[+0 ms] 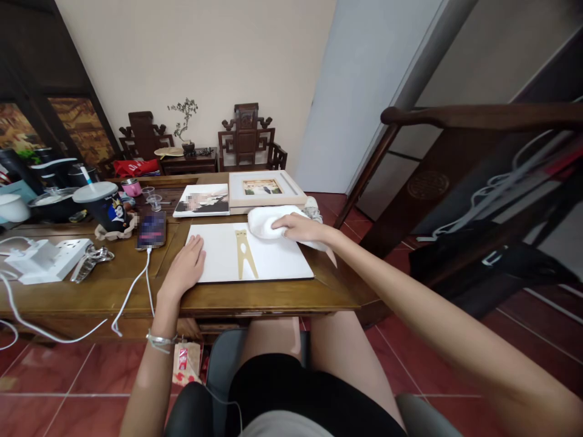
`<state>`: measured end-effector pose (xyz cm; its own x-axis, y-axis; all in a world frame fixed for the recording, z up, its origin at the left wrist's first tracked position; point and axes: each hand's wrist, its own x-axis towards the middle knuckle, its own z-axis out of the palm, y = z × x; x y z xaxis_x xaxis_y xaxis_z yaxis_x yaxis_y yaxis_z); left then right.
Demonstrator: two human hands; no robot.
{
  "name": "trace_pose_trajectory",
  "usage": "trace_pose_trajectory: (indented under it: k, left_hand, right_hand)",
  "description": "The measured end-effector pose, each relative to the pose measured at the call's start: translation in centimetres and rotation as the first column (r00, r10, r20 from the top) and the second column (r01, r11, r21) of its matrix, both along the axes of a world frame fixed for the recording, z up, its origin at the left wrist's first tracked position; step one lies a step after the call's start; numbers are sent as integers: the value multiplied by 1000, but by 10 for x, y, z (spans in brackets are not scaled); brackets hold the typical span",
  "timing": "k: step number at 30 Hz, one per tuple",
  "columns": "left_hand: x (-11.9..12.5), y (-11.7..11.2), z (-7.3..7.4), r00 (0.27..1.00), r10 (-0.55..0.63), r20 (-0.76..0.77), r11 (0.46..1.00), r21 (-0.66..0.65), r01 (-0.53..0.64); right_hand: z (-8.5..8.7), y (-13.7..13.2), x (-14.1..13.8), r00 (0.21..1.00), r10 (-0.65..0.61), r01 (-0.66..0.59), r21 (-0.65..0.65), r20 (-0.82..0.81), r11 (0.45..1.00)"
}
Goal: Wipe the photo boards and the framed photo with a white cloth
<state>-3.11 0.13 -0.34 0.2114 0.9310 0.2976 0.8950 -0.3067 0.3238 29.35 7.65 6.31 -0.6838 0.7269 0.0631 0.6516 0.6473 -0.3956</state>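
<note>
- The right hand (297, 228) closes over a rounded, soft-looking white bundle (259, 221) (its material is hard to tell), with fingertips bent against its side; the bundle lies on the upper right part of a flat, rectangular white board (282, 265).
- The left hand (187, 262) lies palm down at the board's left edge, fingers extended and close together, pinching nothing. How hard it presses I cannot tell; if only lightly, a push from the right could slide or twist the board on the brown wooden table (273, 297).
- A flat, yellow-tan cutout with pointed ears and two splayed legs (241, 260) lies on the board between the hands, touched by neither. It looks thin, so the bundle sweeping leftward could drag it askew or crease it.
- The bundle reaches past the board's right side, near the table's end; a slack grip there could let it slip off.
- A pale, boxy picture frame (268, 203) lies just behind; a shove away from the body might bump it.
- Beside the left forearm, a white charging cable (149, 264) runs from a dark, rectangular phone (152, 232) over the table's edge (an easy snag); a caught arm could pull the phone along.
</note>
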Motion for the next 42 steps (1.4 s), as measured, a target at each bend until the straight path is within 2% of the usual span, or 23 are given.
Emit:
trace_pose_trajectory:
  k: [3,8,12,14,17,23,26,29,32,35,39,42]
  left_hand:
    - [-1,1,0,1000,-1,5,1000,-9,1]
    - [-3,4,7,1000,-6,14,1000,-27,7]
    - [-6,7,12,999,-5,-34,998,-56,4]
    - [-7,6,11,1000,8,-27,998,-57,-9]
    - [-8,4,5,1000,-6,24,999,-36,6]
    - [-9,6,-3,996,-42,85,998,-42,46]
    - [-11,8,-5,994,-45,97,998,-27,48]
    - [-11,9,-5,994,-45,101,999,-12,46]
    - [-11,8,-3,995,-44,93,999,-15,46]
    - [-10,7,-2,996,-38,83,999,-21,40]
    - [-8,6,0,996,-28,83,999,-17,30]
    - [-7,5,2,997,-25,67,999,-38,28]
  right_hand:
    - [2,-31,6,999,41,-41,-16,2,999]
    - [13,-87,21,998,11,-5,-100,60,995]
    - [20,-108,30,995,67,-54,-176,70,983]
    - [21,-105,30,995,68,-55,-177,67,983]
    - [19,-88,26,997,60,-54,-139,39,989]
    - [8,-23,7,994,105,-106,-61,-16,992]
    - [3,5,-4,998,45,-46,-16,-33,999]
    - [2,18,-12,999,-12,13,17,-43,1000]
    - [2,16,-15,999,-7,9,26,-48,1000]
    - [3,-1,-11,999,39,-37,39,-38,999]
    - [6,-38,0,995,105,-105,11,4,994]
    - [12,-75,7,996,78,-77,-27,35,997]
